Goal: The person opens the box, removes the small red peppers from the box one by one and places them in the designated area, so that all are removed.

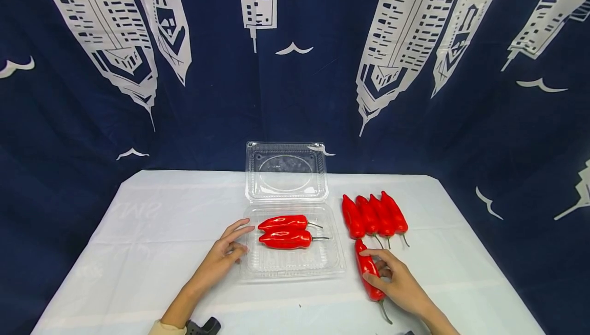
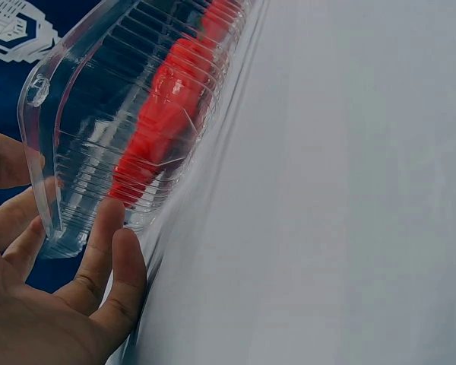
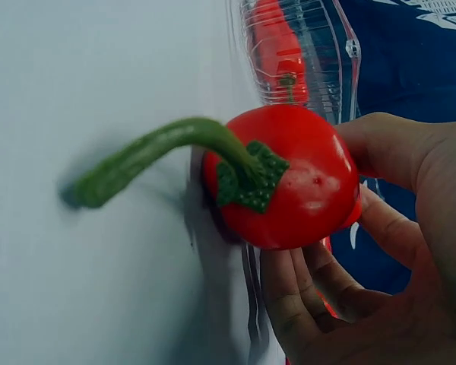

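A clear plastic clamshell container (image 1: 295,268) lies on the table with its lid raised at the back. Two red chili peppers (image 1: 285,239) with stems to the right are side by side inside it. My left hand (image 1: 223,253) touches the container's left edge, its fingers spread along the rim and wall; the left wrist view shows its fingertips against the clear ribbed side. To the right of the container, my right hand (image 1: 392,276) holds another red chili pepper (image 3: 289,182) between thumb and fingers. Its green stem (image 3: 175,144) points toward the wrist camera.
Several more red chili peppers (image 1: 372,217) lie in a row beyond my right hand, stems toward me. A white cloth (image 1: 152,243) covers the table. Behind hangs a dark blue curtain (image 1: 221,109) printed with white buildings; the raised lid (image 1: 286,171) stands in front of it.
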`<state>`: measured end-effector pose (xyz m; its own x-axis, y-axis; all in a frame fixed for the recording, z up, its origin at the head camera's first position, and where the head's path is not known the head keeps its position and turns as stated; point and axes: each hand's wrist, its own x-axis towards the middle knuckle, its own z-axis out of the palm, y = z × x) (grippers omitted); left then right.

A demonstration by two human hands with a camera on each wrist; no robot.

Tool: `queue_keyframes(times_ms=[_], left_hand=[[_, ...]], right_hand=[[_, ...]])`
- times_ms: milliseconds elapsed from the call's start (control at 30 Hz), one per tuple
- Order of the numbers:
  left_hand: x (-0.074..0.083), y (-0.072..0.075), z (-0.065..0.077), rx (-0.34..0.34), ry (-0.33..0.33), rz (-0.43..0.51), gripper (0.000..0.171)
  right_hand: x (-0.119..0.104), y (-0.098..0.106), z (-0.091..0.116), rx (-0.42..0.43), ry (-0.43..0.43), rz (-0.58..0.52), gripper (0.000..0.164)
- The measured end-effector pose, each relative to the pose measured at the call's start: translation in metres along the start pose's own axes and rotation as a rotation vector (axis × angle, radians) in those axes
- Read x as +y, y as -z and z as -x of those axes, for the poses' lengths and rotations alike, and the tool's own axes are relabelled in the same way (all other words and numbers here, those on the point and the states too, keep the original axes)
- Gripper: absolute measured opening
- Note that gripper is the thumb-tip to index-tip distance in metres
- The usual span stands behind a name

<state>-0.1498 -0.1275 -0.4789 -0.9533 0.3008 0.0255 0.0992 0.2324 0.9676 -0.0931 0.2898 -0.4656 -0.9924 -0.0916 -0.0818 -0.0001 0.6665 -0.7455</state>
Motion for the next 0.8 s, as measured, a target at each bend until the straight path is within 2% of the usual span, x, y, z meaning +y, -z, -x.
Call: queue_keyframes(times_ms=[167,433,667,800], left_hand=[[0.0009,-0.0010,-0.0011,-0.002,0.011,0.000,0.047],[0.0010,-0.0017,-0.0004,0.005,0.022,0.001,0.048],[0.0009,-0.0010,-0.0002,0.009,0.027,0.005,0.048],[0.0011,-0.0003,-0.0001,0.007,0.022,0.007,0.048]], right_hand=[[0.0001,0.0025,0.0009,-0.003,-0.018,0.001,0.050],[0.0040,0.0034,0.0032,0.009,0.076,-0.003,0.047],[0.0021,0.0056,0.0014,-0.003,0.076,-0.017,0.048],[0.0015,0.0051,0.0016,-0.028,0.046,-0.045,0.049]])
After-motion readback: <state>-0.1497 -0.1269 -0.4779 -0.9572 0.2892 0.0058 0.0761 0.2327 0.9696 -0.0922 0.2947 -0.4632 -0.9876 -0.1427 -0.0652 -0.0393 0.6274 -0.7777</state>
